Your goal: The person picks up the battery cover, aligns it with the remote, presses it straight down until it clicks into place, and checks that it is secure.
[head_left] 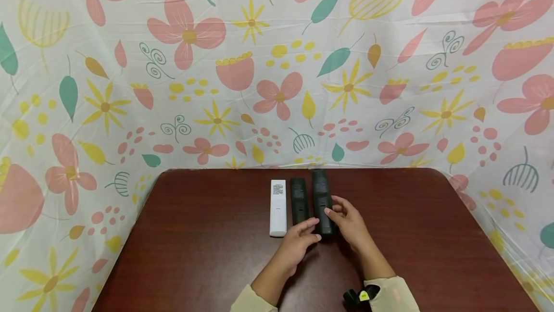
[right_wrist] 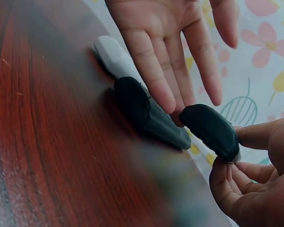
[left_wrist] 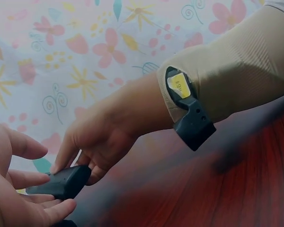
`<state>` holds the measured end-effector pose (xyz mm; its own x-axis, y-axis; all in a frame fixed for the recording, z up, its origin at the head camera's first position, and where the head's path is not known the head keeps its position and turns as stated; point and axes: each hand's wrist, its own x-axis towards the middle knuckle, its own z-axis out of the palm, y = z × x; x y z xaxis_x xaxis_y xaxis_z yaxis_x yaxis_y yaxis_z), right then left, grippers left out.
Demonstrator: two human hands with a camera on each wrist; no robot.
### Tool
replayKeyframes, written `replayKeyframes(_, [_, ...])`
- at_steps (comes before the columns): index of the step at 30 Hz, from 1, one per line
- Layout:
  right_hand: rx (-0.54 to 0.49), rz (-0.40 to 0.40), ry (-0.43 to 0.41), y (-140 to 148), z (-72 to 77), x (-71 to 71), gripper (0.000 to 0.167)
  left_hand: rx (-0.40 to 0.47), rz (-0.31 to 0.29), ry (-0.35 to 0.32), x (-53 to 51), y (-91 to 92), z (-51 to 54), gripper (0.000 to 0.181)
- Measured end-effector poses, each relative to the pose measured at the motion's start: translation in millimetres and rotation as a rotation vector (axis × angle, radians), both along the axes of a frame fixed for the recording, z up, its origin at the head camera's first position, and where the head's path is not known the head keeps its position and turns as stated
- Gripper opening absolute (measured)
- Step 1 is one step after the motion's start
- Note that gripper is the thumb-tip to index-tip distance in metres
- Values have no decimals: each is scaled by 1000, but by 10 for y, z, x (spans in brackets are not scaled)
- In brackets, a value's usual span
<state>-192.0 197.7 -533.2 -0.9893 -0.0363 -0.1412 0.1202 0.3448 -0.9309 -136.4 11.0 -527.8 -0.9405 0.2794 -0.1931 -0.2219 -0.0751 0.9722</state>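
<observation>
Three remote controls are side by side with their backs up. My right hand pinches the long black remote on the right between thumb and fingers; in the right wrist view this remote is lifted off the table. My left hand has its fingers extended, the tips touching or very near that remote's left edge. Left of it lies a shorter black remote, its lower end partly behind my left hand. Farthest left is a white remote with a printed label.
The remotes are near the far edge of a dark red-brown wooden table. Behind and beside it hangs a white cloth with flower and leaf prints. A black wrist device sticks out from the right sleeve.
</observation>
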Motion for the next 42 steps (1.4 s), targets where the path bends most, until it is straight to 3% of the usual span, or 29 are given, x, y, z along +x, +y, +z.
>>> replayKeyframes(8, [13, -9, -11, 31, -64, -49, 62, 2, 2, -14, 10, 72, -22, 48])
replayKeyframes(17, [52, -1, -31, 64, -126, -80, 62, -6, -42, -32, 21, 120, -48, 56])
replayKeyframes(26, [85, 6, -22, 54, -163, -91, 60, -19, -21, -69, 18, 188, -100, 63])
replayKeyframes(32, [51, -6, -26, 57, -203, -104, 58, -14, -14, -89, 35, 229, -109, 64])
replayKeyframes(42, [16, -23, -23, 13, -219, -111, 55, -12, -4, -64, 57, 266, -131, 67])
